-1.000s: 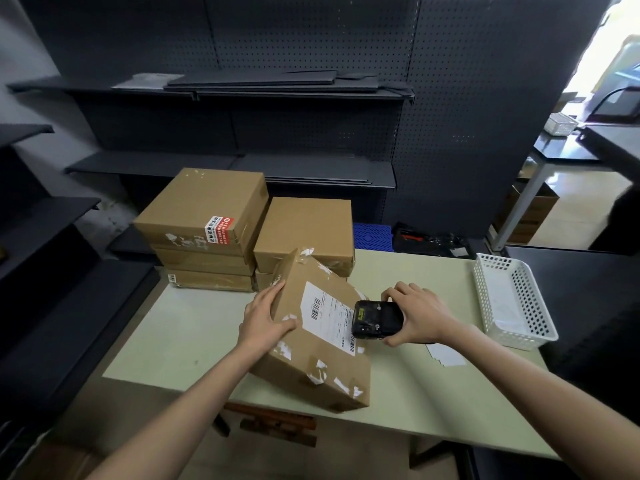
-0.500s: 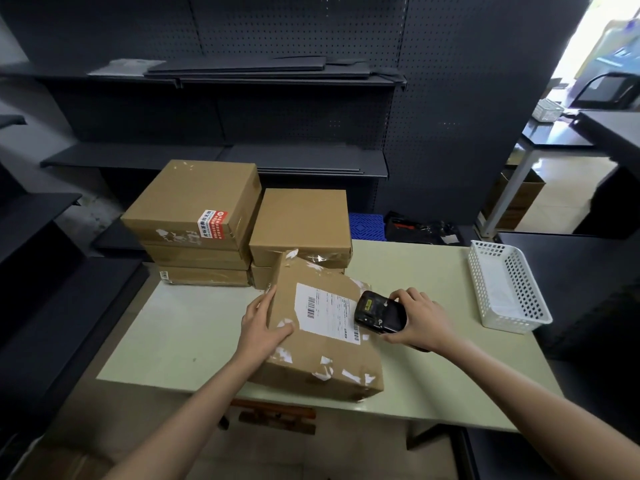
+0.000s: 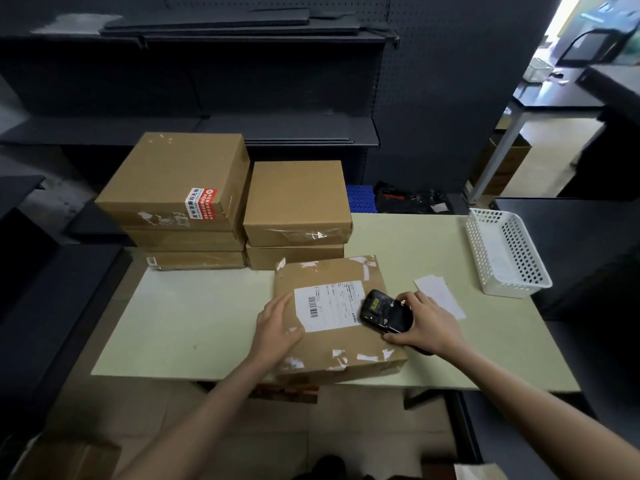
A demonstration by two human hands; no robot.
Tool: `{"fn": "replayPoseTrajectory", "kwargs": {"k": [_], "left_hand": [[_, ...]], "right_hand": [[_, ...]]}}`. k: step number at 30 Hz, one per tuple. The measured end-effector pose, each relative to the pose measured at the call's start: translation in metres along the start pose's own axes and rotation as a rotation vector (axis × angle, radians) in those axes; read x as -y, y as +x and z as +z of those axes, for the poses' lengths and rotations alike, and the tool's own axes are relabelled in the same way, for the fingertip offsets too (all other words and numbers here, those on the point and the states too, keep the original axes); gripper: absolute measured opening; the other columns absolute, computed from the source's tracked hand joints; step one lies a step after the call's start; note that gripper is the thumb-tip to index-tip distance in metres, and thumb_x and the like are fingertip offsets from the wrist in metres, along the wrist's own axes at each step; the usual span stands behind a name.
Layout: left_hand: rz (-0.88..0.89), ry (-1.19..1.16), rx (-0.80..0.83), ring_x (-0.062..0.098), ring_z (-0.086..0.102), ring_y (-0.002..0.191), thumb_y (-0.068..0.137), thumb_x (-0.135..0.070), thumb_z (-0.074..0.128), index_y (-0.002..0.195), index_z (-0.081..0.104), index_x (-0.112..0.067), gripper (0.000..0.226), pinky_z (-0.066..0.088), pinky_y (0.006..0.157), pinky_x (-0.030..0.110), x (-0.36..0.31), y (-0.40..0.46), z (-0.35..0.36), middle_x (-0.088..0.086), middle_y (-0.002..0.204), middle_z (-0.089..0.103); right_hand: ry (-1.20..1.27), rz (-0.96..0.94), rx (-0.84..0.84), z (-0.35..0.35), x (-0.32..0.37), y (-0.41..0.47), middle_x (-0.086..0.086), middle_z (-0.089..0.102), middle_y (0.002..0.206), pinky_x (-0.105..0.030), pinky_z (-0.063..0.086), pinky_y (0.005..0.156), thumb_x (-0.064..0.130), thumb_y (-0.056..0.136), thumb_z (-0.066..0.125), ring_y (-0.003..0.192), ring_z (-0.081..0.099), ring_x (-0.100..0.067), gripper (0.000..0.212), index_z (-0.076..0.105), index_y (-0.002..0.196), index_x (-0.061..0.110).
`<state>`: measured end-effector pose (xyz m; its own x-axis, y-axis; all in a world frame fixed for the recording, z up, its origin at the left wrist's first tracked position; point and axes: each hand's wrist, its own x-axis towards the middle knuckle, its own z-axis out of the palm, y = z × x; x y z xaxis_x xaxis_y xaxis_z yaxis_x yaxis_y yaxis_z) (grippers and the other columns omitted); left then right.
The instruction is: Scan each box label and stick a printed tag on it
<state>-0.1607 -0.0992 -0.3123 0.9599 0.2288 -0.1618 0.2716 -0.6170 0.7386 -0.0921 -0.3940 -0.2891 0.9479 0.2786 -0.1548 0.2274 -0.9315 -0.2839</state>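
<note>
My right hand (image 3: 424,327) gripped the black scanner (image 3: 385,311) over the label (image 3: 329,308) of a box (image 3: 337,320) lying flat on the table (image 3: 194,327); my left hand (image 3: 277,327) rested open on the box's left edge.

The print on the shipping label (image 3: 329,308) is too small to read; only the barcode shape comes through. The right hand (image 3: 427,327) covers the near end of the black scanner (image 3: 385,311), and its small yellow screen is a blur. The left hand (image 3: 277,327) hides the parcel's (image 3: 337,344) left edge. In the two stacks at the far left, the lower boxes (image 3: 194,260) show only their front faces. The red sticker's (image 3: 201,203) characters are too small to make out. The white paper slip (image 3: 440,292) shows no readable print. Through the doorway at far right, the dark monitor (image 3: 588,46) is smeared and cut off.
</note>
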Motion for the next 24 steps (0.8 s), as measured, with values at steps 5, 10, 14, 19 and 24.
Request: {"fn": "replayPoseTrajectory", "kwargs": {"k": [5,10,14,19,24], "left_hand": [[0.122,0.3,0.032,0.017,0.021,0.139,0.086,-0.031,0.061,0.144,0.033,-0.026,0.065,0.022,0.111,0.036,0.002,0.006,0.005,-0.003,0.153,0.025],[0.206,0.432,0.054,0.019,0.019,0.141,0.087,-0.041,0.057,0.144,0.034,-0.028,0.062,0.016,0.114,0.036,-0.011,0.018,0.018,-0.002,0.156,0.022],[0.282,0.472,0.11,0.019,0.018,0.142,0.089,-0.04,0.055,0.145,0.032,-0.029,0.061,0.013,0.115,0.036,-0.039,0.027,0.039,-0.003,0.155,0.021],[0.368,0.429,0.183,0.021,0.019,0.142,0.088,-0.036,0.058,0.142,0.038,-0.026,0.058,0.014,0.114,0.036,-0.078,0.039,0.078,-0.001,0.155,0.023],[0.45,0.438,0.195,0.021,0.02,0.141,0.088,-0.036,0.057,0.141,0.037,-0.028,0.057,0.014,0.115,0.036,-0.107,0.051,0.112,0.0,0.154,0.026]], "right_hand": [[0.021,0.056,-0.019,0.0,-0.005,-0.006,0.009,0.052,0.112,-0.03,0.042,0.075,0.07,0.059,0.07,0.11,0.05,-0.013,0.078,0.046,0.122,0.03],[0.023,0.147,-0.051,-0.006,-0.032,-0.02,0.009,0.053,0.114,-0.029,0.041,0.07,0.068,0.06,0.071,0.11,0.051,-0.014,0.077,0.046,0.122,0.031],[0.022,0.224,-0.025,-0.009,-0.063,-0.031,0.009,0.051,0.116,-0.031,0.044,0.072,0.066,0.061,0.071,0.111,0.051,-0.015,0.077,0.044,0.124,0.031],[0.025,0.271,0.035,-0.007,-0.104,-0.037,0.008,0.05,0.118,-0.03,0.043,0.069,0.065,0.061,0.071,0.112,0.051,-0.015,0.08,0.042,0.127,0.03],[0.011,0.287,0.088,-0.004,-0.141,-0.034,0.006,0.049,0.12,-0.032,0.046,0.077,0.063,0.061,0.073,0.114,0.051,-0.017,0.082,0.042,0.129,0.03]]}}
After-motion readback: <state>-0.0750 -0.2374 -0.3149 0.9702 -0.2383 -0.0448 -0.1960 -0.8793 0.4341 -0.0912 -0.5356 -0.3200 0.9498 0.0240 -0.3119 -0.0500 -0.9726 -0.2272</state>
